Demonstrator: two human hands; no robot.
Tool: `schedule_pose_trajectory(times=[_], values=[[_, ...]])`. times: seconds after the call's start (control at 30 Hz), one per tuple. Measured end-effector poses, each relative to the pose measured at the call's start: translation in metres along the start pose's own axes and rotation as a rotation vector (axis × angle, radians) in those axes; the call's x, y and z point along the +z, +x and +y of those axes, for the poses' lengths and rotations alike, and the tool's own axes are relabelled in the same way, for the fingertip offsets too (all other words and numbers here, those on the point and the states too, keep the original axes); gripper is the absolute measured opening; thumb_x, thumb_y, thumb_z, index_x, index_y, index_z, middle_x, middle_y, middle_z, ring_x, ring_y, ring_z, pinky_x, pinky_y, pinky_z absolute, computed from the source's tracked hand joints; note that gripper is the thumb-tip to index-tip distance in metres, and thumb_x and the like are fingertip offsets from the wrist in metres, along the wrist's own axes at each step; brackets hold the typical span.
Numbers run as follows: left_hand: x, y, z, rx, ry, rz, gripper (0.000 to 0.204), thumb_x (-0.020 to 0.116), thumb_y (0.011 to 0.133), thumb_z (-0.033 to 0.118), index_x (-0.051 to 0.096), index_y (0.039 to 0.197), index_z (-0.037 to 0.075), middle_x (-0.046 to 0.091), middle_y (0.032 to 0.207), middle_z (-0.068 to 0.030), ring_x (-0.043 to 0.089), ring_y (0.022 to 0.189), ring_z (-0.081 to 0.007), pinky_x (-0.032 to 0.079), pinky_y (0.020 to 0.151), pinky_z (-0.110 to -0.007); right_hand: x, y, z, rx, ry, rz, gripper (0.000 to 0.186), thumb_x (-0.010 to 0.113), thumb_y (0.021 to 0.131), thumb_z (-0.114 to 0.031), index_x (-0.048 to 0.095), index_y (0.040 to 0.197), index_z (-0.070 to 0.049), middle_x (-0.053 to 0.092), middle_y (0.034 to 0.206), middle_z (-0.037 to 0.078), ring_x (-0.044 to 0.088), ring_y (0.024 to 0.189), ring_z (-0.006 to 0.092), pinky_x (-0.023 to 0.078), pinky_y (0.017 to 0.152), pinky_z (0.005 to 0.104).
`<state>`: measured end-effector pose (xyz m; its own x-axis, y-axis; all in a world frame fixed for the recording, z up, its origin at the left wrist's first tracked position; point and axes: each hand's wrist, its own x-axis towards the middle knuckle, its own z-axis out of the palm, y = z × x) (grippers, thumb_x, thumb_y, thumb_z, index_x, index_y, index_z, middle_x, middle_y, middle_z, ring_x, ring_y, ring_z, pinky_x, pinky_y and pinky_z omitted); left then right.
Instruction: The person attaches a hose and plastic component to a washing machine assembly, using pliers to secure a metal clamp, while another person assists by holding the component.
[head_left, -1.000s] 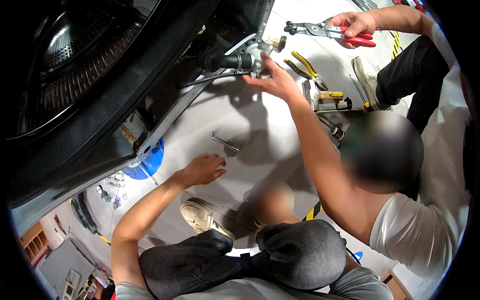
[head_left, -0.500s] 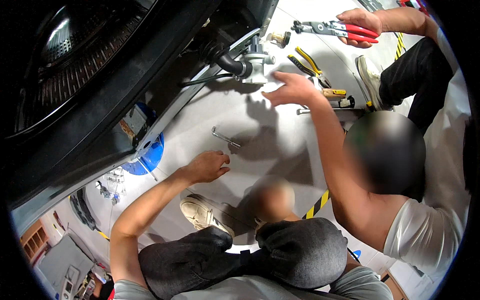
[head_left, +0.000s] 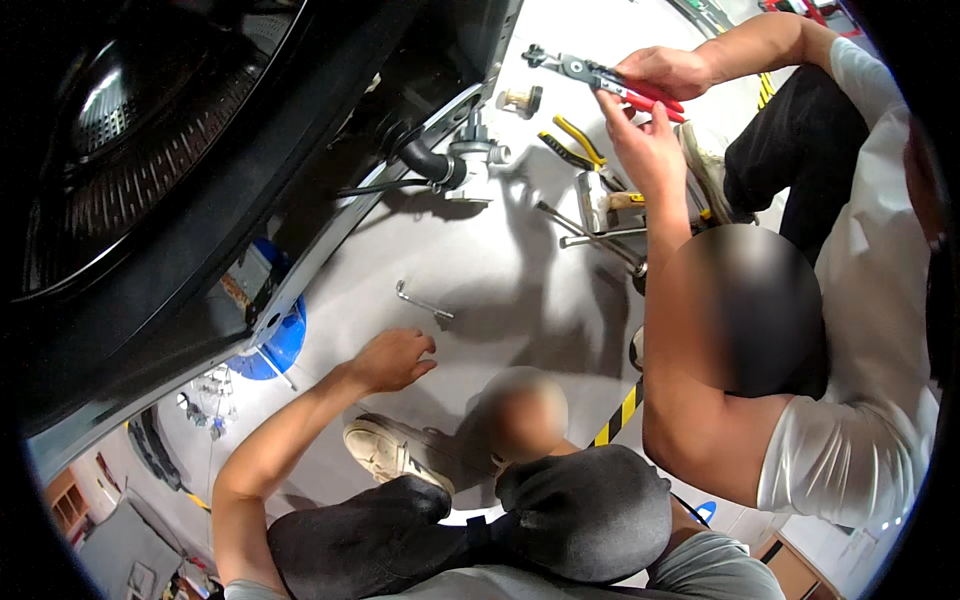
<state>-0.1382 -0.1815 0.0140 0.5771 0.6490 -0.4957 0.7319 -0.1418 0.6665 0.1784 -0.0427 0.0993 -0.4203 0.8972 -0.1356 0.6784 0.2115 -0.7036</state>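
Observation:
My left hand hovers over the pale floor with its fingers loosely bent and apart, holding nothing. Nearest to it lies an L-shaped metal wrench. Beside my right knee, my right hand is smeared by a blur, so its fingers cannot be read. On the right, a co-worker grips red-handled pliers with one hand and touches the handles with the other hand. A white pump housing with a black hose sticks out from the tipped black washing machine.
Yellow-and-black pliers, metal bars and other tools lie near the co-worker's shoe. A round plug-like part rests past the housing. Under the machine's edge is a blue round object. Black-and-yellow tape marks the floor.
The co-worker's nearer hand has gone from beside the pump housing up to the red-handled pliers, which are now tilted more. My view has shifted slightly; my left hand keeps its loose pose.

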Motion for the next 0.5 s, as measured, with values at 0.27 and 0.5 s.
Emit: schedule_pose_trajectory(times=[0.27, 0.5], values=[[-0.001, 0.001, 0.005, 0.004, -0.007, 0.000, 0.028, 0.062, 0.094, 0.026, 0.064, 0.110, 0.003, 0.064, 0.106, -0.0175, 0.060, 0.104, -0.0358, 0.048, 0.091, -0.046, 0.133, -0.163, 0.028, -0.058, -0.211, -0.171, 0.043, 0.065, 0.085, -0.019, 0.046, 0.120, -0.004, 0.053, 0.106, 0.008, 0.055, 0.092, 0.0208, 0.047, 0.076, 0.0317], [0.002, -0.002, 0.003, 0.031, 0.004, 0.044, 0.027, 0.062, 0.094, 0.026, 0.065, 0.108, 0.003, 0.065, 0.101, -0.0166, 0.062, 0.100, -0.0360, 0.049, 0.089, -0.045, 0.184, -0.197, 0.041, -0.139, -0.340, -0.120, 0.034, 0.066, 0.080, -0.018, 0.050, 0.107, -0.005, 0.054, 0.098, 0.008, 0.056, 0.087, 0.0232, 0.046, 0.073, 0.0346]])
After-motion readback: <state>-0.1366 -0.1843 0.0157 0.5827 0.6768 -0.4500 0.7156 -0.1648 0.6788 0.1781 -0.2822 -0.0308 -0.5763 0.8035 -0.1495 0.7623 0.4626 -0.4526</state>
